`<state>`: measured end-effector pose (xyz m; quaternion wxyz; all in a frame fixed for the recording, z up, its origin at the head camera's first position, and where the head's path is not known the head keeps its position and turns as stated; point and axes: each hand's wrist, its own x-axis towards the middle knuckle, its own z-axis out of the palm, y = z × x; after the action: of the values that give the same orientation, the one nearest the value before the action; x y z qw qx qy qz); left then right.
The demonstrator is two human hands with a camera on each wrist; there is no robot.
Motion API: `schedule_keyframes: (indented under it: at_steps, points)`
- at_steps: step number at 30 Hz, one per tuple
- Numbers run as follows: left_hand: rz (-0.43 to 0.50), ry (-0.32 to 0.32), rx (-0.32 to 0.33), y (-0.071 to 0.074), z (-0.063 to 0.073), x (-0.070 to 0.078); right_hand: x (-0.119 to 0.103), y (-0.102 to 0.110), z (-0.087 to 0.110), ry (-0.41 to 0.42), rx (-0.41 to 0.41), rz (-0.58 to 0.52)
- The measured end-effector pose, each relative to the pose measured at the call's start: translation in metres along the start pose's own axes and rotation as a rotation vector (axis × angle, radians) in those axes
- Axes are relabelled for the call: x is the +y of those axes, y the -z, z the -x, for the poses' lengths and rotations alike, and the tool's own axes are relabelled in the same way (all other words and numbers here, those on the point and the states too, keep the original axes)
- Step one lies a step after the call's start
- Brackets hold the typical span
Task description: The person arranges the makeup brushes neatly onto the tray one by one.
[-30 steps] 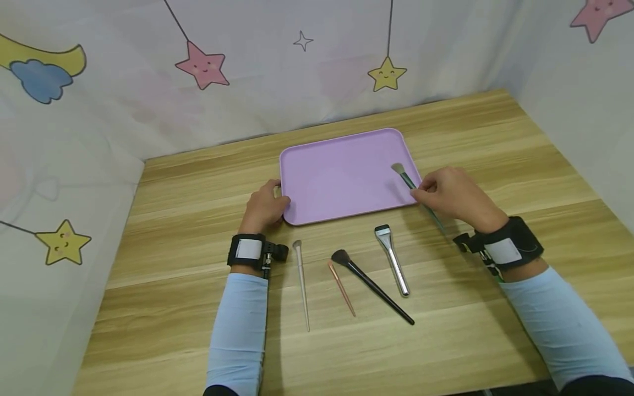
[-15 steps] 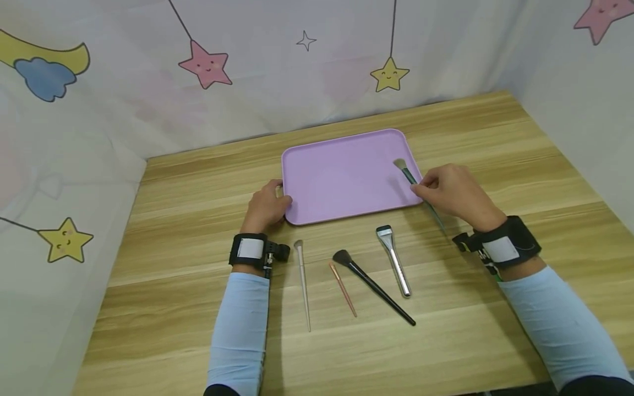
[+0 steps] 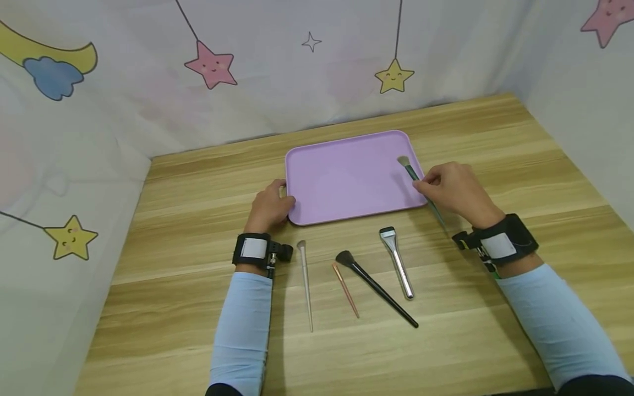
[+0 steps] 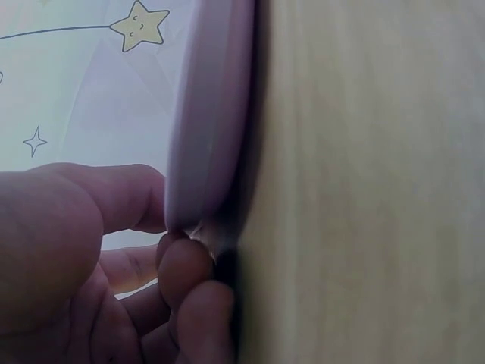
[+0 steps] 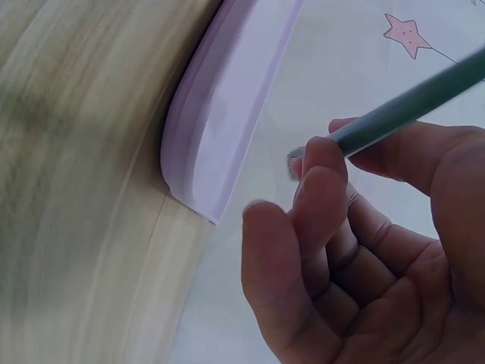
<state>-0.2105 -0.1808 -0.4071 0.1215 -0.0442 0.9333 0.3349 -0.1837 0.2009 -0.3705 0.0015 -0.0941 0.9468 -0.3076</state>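
Note:
A purple tray lies toward the back of the table. At its near left corner my left hand grips the rim, thumb on top and fingers underneath; the left wrist view shows the fingers curled below the tray edge. My right hand pinches a green-handled makeup brush between thumb and fingers. The brush's pale bristles point away over the tray's right side, throwing a shadow on it. In the right wrist view the green handle passes between the thumb and fingertips.
In front of the tray lie several more makeup brushes: a slim pale one, a small rose-gold one, a long black one and a flat silver one. A printed curtain stands behind the wooden table.
The head view has shifted slightly. My right hand with the green brush has edged a little away from me over the tray's right side. The left hand keeps its grip on the corner.

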Motion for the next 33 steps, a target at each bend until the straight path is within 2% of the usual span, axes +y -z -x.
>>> schedule_keyframes:
  at_steps: [10, 21, 33]
  points:
    - [-0.018, -0.008, 0.018, 0.002, 0.001, 0.0, 0.003, -0.003, -0.006, -0.008, 0.002, -0.007]
    - [0.003, 0.0, 0.0, 0.001, 0.002, -0.001, 0.002, -0.005, -0.014, 0.007, 0.022, 0.0]
    - [0.009, -0.003, 0.012, 0.002, 0.003, 0.0, 0.003, -0.007, -0.02, -0.024, 0.001, -0.008]
